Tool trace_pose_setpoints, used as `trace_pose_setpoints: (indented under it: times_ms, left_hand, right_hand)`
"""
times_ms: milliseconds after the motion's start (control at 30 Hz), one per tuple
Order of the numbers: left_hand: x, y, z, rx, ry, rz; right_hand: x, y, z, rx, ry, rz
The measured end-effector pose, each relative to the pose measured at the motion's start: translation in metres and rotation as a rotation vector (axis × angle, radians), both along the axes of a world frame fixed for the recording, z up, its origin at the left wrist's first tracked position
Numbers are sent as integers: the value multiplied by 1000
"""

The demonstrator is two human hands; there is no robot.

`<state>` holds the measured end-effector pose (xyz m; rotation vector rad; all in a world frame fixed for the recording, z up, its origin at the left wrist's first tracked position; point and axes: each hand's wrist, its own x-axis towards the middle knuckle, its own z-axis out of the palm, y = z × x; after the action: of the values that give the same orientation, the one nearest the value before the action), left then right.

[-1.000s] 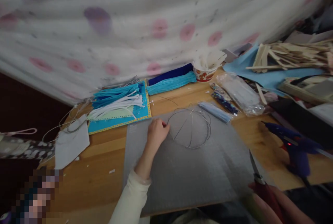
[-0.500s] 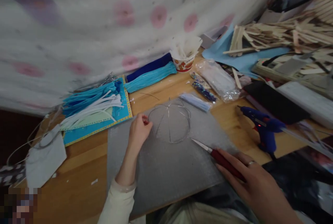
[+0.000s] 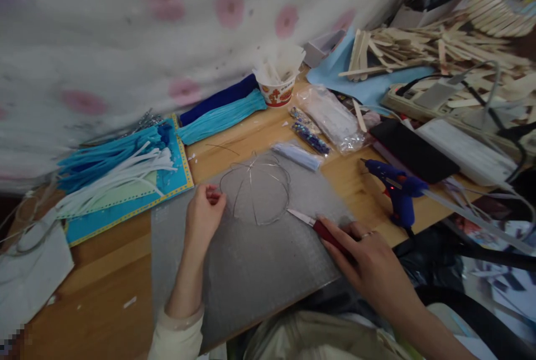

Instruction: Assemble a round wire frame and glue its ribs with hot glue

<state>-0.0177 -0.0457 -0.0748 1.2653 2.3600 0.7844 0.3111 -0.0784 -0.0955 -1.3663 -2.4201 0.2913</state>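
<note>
A domed frame of thin wire (image 3: 255, 221) rests on the grey mat (image 3: 251, 270), its wires meeting in a knot at the top. Just left of it, my left hand (image 3: 205, 209) is closed with curled fingers. What they hold, if anything, is hidden. My right hand (image 3: 364, 254) grips a red-handled tool with a pointed metal tip (image 3: 302, 217); whether it is pliers or a blade I cannot make out. The tip is at the frame's lower right edge, and contact is unclear.
A blue glue gun (image 3: 396, 190) with a red light lies at the right. Pipe cleaners (image 3: 121, 153) lie on a blue sheet at the left. Behind stand a paper cup (image 3: 276, 92), beads (image 3: 310, 137), plastic packets (image 3: 330, 117) and wooden sticks (image 3: 419, 50).
The view has shifted right, so everything appears further left. The pointed tip looks slightly nearer the wire frame. Both hands keep much the same pose.
</note>
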Motion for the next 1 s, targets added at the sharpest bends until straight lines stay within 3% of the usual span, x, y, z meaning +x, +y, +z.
trace_pose_setpoints:
  times_ms: [100,133,200,300,367,467,533,1000]
  left_hand:
    - [30,-40,11,192,293,67]
    - [45,-57,13,286,344,36]
    - [81,-89,9,445,357,-202]
    - [134,-122,-11,385,375,-670]
    - [160,-130,-30,371,486,-813]
    - [178,-129,-51,323,649,-728]
    - [180,-127,-59,324,693,-682]
    - [184,-126,-65,445,729,-587]
  right_hand:
    - [2,1,3,-41,24,24]
    - [3,1,3,-47,25,33]
    - [4,2,3,-38,8,55]
    - [4,3,0,17,-30,80]
    - [3,2,-2,60,-48,85]
    - [2,0,-4,100,-67,78]
    - [1,-1,-5,115,-74,70]
    - [1,2,-9,149,-34,18]
